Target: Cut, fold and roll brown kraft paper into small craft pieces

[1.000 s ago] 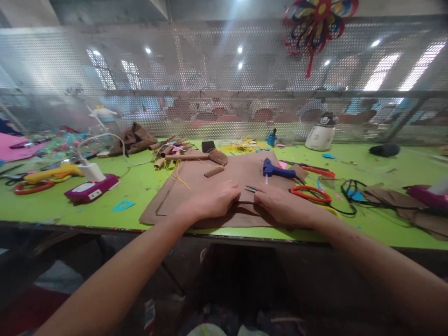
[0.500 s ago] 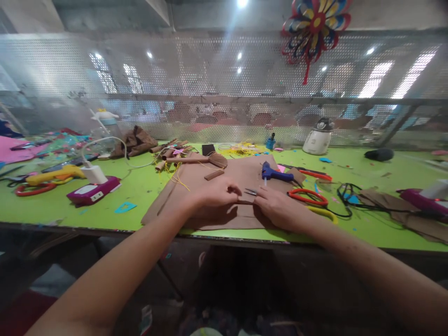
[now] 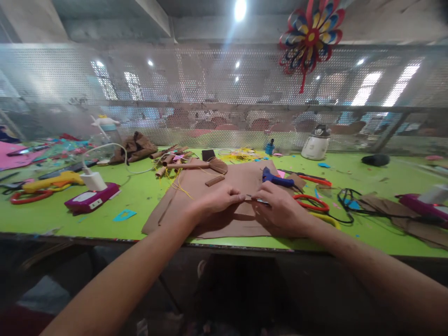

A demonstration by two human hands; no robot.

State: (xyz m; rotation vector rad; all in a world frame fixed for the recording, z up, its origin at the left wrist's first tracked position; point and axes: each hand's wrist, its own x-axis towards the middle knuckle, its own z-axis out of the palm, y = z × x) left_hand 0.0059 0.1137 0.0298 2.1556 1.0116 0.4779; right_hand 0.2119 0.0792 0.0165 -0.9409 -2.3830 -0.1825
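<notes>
My left hand (image 3: 222,198) is closed in a pinch on a thin brown strip of card, mostly hidden by the fingers, just above a large brown paper sheet (image 3: 175,205). Opposite it, my right hand (image 3: 278,205) has its fingers closed around slim metal tweezers (image 3: 263,202), whose tips reach toward the left fingertips. The two hands nearly meet. Beyond the right hand lies a blue glue gun (image 3: 276,178). A small corrugated card piece (image 3: 214,180) and a brown paper tube with a fan-shaped end (image 3: 191,165) rest on the sheet's far part.
Red-handled scissors (image 3: 311,203) and a black cable (image 3: 346,205) lie at right. A purple power strip (image 3: 93,198) and a yellow glue gun (image 3: 52,182) are at left. Behind stand a white bottle (image 3: 316,142) and a perforated screen (image 3: 210,84).
The hands have come closer together. My right hand has turned, bringing the tweezers down to the strip at my left fingertips. The view has tilted slightly upward.
</notes>
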